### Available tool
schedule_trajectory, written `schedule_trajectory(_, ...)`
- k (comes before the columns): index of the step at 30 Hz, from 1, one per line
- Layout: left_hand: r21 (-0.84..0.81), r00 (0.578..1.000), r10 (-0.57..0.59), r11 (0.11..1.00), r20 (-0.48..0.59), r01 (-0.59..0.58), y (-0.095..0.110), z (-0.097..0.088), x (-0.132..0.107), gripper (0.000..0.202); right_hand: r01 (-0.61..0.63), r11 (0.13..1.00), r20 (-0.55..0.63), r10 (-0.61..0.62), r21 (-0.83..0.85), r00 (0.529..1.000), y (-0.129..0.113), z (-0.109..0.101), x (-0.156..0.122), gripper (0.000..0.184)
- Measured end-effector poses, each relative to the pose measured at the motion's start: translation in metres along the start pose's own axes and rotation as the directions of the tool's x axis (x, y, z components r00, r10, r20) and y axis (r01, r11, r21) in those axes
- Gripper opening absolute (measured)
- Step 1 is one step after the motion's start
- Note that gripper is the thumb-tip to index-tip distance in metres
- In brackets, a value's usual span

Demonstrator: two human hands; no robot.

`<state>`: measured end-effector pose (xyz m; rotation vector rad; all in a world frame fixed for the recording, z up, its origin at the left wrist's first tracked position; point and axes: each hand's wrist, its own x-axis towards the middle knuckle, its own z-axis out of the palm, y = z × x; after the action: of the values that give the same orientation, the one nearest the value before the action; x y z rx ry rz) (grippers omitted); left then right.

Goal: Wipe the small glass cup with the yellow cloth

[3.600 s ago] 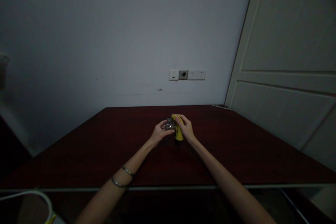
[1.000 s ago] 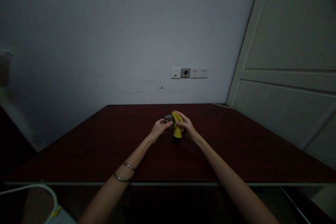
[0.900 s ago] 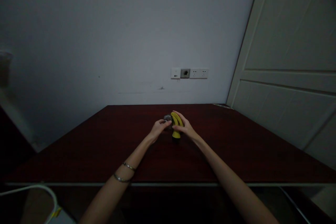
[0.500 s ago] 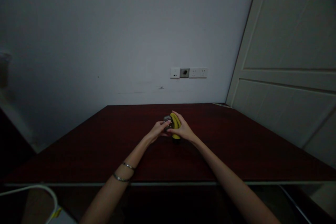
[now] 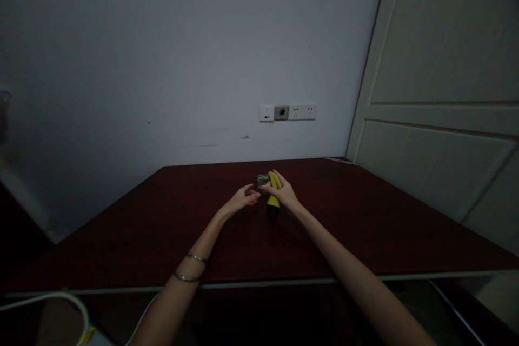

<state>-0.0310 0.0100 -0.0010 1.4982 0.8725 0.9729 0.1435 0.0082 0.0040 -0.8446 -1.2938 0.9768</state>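
Observation:
My right hand [image 5: 286,193] is closed around a yellow, rounded object with a black lower end [image 5: 273,201], its ridged upper part showing between thumb and fingers. Against its left side sits a small dark, glossy, partly see-through piece [image 5: 263,179], with my right thumb across its lower edge. I cannot make out what kind of thing either one is. My left hand [image 5: 242,200] is just to the left, fingers loosely bent and apart, holding nothing. Its fingertips come close to the glossy piece; whether they touch it I cannot tell.
Both hands are over a dark red table [image 5: 182,227]. Behind it is a pale wall with a row of sockets [image 5: 287,113]. A white panelled door [image 5: 438,167] stands on the right. A white cable [image 5: 60,295] loops below the front edge at left.
My left hand has come off the glossy piece and drawn back a little to the left. My right hand still holds the yellow object, whose black end now shows more. The camera has shifted slightly.

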Motion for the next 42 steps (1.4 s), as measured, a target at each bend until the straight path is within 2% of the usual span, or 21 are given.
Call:
schedule_trajectory(2, -0.008, 0.993, 0.049, 0.999, -0.106, -0.05, -0.005, 0.002, 0.005, 0.078, -0.037, 0.999, -0.011, 0.037, 0.012, 0.999, 0.003, 0.0, 0.002, 0.092)
schedule_trajectory(3, -0.02, 0.989, 0.077, 0.997, -0.126, -0.08, -0.008, 0.004, 0.007, 0.08, -0.047, 0.999, -0.011, 0.047, 0.016, 0.999, 0.005, 0.001, 0.002, 0.093)
schedule_trajectory(7, -0.073, 0.981, 0.163, 0.983, -0.101, -0.171, -0.012, 0.014, 0.012, 0.075, -0.051, 0.999, -0.014, 0.051, 0.009, 0.999, 0.013, 0.004, 0.002, 0.093)
schedule_trajectory(11, -0.045, 0.972, 0.205, 0.976, -0.113, -0.211, -0.004, 0.023, 0.007, 0.062, -0.033, 0.998, -0.009, 0.033, -0.048, 0.999, 0.014, 0.006, 0.0, 0.092)
schedule_trajectory(15, 0.024, 0.963, 0.206, 0.978, -0.174, -0.205, 0.007, 0.028, 0.0, 0.053, 0.042, 0.995, 0.06, -0.037, -0.085, 0.998, 0.011, 0.006, -0.003, 0.076)
schedule_trajectory(18, 0.048, 0.957, 0.222, 0.975, -0.184, -0.217, 0.009, 0.029, -0.002, 0.056, 0.082, 0.993, 0.114, -0.073, -0.079, 0.991, 0.011, 0.003, -0.003, 0.061)
schedule_trajectory(23, 0.1, 0.953, 0.254, 0.966, -0.166, -0.24, 0.004, 0.028, -0.001, 0.07, 0.054, 0.997, 0.032, -0.053, -0.046, 0.998, 0.011, 0.001, 0.002, 0.051)
schedule_trajectory(27, 0.146, 0.939, 0.3, 0.95, -0.169, -0.277, 0.0, 0.026, 0.0, 0.071, 0.163, 0.985, 0.059, -0.16, -0.05, 0.985, 0.002, 0.001, -0.001, 0.045)
schedule_trajectory(32, 0.146, 0.934, 0.276, 0.958, -0.225, -0.248, 0.0, 0.025, 0.0, 0.073, 0.332, 0.938, 0.107, -0.321, -0.1, 0.941, -0.009, 0.001, -0.009, 0.037)
schedule_trajectory(37, 0.098, 0.941, 0.293, 0.955, -0.166, -0.28, 0.001, 0.031, -0.003, 0.079, 0.26, 0.962, 0.043, -0.257, -0.087, 0.965, -0.003, -0.001, -0.004, 0.039)
schedule_trajectory(42, 0.098, 0.938, 0.318, 0.947, -0.136, -0.307, 0.0, 0.032, -0.004, 0.078, 0.209, 0.975, 0.035, -0.207, -0.081, 0.978, 0.0, -0.002, -0.001, 0.039)
